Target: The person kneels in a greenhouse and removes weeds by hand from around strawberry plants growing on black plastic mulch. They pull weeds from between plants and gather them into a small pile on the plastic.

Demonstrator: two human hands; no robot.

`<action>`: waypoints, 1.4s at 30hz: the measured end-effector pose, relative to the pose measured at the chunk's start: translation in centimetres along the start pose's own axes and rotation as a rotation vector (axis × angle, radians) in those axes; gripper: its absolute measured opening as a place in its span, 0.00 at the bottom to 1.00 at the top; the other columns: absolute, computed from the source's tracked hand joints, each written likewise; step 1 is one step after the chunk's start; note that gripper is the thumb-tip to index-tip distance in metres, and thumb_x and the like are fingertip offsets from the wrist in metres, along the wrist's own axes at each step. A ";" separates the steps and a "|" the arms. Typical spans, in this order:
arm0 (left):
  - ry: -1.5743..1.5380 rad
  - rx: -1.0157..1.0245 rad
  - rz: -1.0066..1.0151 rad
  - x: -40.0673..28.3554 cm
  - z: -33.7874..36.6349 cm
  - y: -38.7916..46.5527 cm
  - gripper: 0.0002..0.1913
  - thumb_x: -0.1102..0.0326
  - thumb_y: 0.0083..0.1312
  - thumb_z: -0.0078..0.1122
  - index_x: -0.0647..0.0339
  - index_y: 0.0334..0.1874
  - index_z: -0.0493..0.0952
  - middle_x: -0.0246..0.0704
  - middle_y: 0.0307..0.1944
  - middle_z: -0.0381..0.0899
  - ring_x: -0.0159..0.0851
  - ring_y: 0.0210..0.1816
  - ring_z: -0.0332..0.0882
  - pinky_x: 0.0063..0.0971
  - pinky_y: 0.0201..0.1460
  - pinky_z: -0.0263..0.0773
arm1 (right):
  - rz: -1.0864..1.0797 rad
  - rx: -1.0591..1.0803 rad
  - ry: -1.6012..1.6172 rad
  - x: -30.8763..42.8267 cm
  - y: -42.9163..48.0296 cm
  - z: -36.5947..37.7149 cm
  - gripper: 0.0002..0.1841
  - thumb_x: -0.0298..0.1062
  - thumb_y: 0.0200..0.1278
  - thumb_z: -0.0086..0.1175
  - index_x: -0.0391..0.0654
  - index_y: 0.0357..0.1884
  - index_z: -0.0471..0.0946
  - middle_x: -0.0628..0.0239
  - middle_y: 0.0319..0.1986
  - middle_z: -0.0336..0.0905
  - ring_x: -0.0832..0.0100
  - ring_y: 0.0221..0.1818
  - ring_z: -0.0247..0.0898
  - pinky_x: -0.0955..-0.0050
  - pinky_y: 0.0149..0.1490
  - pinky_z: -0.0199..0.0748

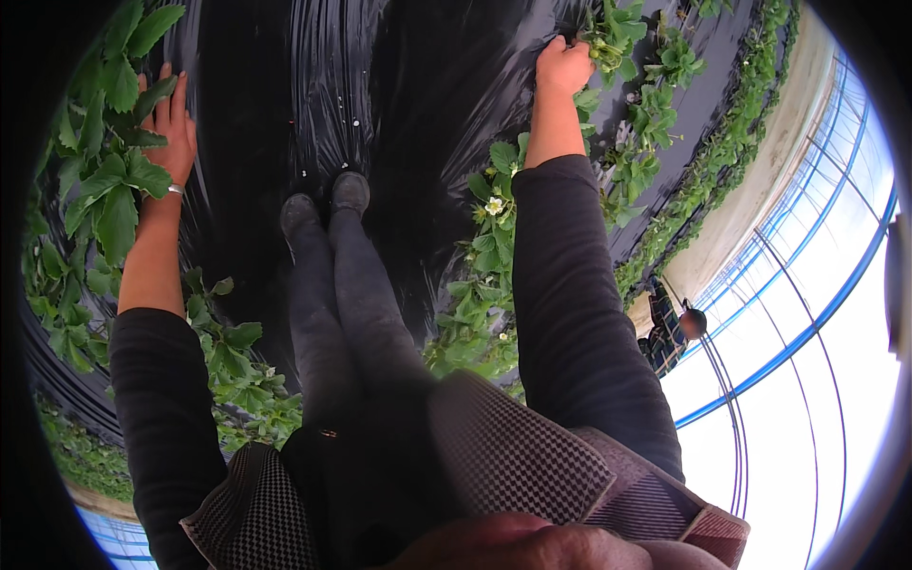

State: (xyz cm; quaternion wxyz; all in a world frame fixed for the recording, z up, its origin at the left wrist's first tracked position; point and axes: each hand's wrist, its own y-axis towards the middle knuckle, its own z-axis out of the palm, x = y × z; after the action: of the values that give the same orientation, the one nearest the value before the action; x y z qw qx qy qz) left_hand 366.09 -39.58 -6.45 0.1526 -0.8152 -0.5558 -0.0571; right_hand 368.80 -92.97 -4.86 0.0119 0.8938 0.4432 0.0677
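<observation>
At the upper left, my left hand lies with its fingers apart against the edge of a leafy strawberry plant, some leaves covering part of it. Nothing shows in its grasp. My right hand is at the upper right, its fingers curled at the stems and small green fruit of another strawberry plant. The fingertips are partly hidden, so whether they grip a stem cannot be told. A white strawberry flower shows on the same row, below that hand.
Black plastic mulch film covers the ground between the plant rows, with my shoes on it. Further strawberry rows run along the right. Beyond them are blue greenhouse tubes and another person.
</observation>
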 end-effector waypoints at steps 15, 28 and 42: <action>0.001 0.061 -0.015 -0.2 0.0 0.0 0.34 0.62 0.66 0.57 0.42 0.76 0.61 0.21 0.78 0.55 0.50 0.77 0.52 0.47 0.79 0.52 | 0.066 -0.108 0.081 0.8 -0.7 0.8 0.15 0.42 0.59 0.62 0.40 0.39 0.81 0.53 0.37 0.84 0.48 0.46 0.73 0.52 0.52 0.72; -0.035 0.049 -0.004 0.0 -0.3 0.0 0.31 0.62 0.67 0.56 0.41 0.75 0.64 0.20 0.78 0.55 0.51 0.76 0.53 0.48 0.78 0.53 | -0.055 0.224 -0.282 2.3 -1.1 -3.9 0.20 0.42 0.59 0.62 0.49 0.53 0.78 0.57 0.44 0.83 0.52 0.47 0.79 0.54 0.49 0.77; 0.011 0.099 0.002 0.0 -0.4 0.1 0.34 0.60 0.66 0.57 0.40 0.76 0.61 0.20 0.79 0.52 0.51 0.77 0.50 0.47 0.79 0.52 | -0.150 0.251 -0.221 5.0 -6.3 -0.4 0.35 0.32 0.57 0.60 0.36 0.66 0.60 0.51 0.61 0.64 0.48 0.63 0.64 0.57 0.58 0.76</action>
State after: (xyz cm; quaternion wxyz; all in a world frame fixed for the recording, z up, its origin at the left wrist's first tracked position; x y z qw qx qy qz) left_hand 366.21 -39.78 -6.06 0.1956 -0.8070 -0.5562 -0.0339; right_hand 366.70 -85.20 -4.40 -0.0461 0.8546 0.5098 -0.0878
